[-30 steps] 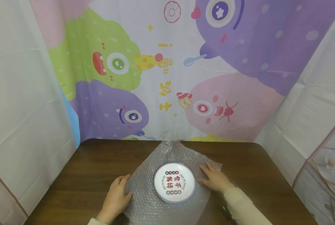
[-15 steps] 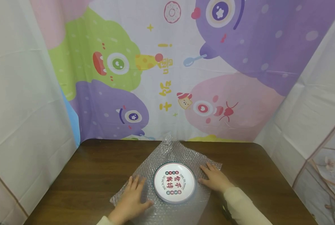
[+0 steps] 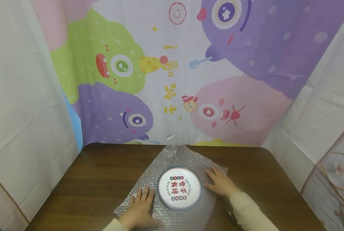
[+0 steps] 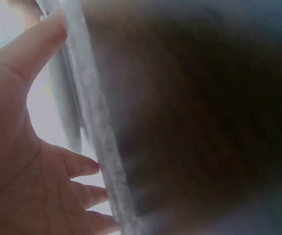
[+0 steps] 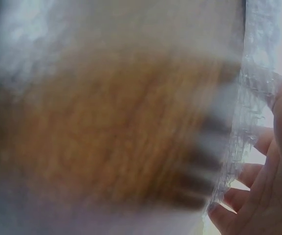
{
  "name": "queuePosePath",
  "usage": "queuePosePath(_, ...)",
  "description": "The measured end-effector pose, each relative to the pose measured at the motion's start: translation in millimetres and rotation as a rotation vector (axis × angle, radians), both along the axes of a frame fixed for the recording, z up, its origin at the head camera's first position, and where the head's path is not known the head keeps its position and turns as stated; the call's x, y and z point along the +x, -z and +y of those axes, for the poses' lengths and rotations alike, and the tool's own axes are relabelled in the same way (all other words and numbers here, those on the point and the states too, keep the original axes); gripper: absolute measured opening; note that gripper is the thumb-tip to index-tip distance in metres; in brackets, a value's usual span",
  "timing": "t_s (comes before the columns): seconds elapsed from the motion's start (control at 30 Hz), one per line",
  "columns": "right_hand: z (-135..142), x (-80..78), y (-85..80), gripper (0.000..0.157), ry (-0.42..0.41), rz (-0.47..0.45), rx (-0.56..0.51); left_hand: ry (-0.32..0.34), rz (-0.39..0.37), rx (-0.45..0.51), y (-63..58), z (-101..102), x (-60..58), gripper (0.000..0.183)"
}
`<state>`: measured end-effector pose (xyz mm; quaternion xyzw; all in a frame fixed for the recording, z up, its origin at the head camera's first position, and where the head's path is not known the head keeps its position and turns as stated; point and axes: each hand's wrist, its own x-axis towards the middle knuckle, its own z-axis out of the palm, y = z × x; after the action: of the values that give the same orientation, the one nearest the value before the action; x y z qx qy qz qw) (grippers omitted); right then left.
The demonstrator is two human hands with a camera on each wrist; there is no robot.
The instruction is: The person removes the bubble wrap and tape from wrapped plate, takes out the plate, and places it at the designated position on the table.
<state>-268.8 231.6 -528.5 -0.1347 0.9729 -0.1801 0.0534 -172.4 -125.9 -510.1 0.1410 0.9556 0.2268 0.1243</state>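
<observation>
I had the plate (image 3: 179, 188) centred on the bubble wrap (image 3: 172, 157), which lay on the wooden table (image 3: 88, 179). My left hand (image 3: 140, 210) and right hand (image 3: 221, 184) lay flat, fingers straight, either side of the plate. I judged steady, even pressure best to keep the sheet smooth

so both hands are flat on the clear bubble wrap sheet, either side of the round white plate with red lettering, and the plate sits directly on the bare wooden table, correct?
Not quite. The head view shows the round white plate with red lettering lying on the clear bubble wrap sheet, not directly on the brown wooden table. The rest holds: the left hand and right hand lie flat on the sheet, either side of the plate.
</observation>
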Motion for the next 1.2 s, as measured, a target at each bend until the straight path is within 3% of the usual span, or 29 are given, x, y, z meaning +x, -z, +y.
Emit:
queuePosePath(0.47,-1,-1.9,-2.1,0.071,-0.005,0.026,-0.013,-0.013,0.017,-0.031,-0.2,2,-2.9,0.129)
queuePosePath(0.73,-7,-2.6,-18.8,0.051,0.029,0.168,-0.051,-0.016,0.023,-0.043,0.0,3,-2.0,0.128)
queuePosePath(1.0,-19,-1.1,-30.2,0.041,0.064,0.238,-0.241,-0.022,0.022,-0.039,-0.5,3,-1.9,0.127)
queuePosePath(1.2,-32,-1.0,-22.8,0.036,0.087,0.141,-0.4,-0.014,0.026,-0.039,-0.4,3,-2.3,0.127)
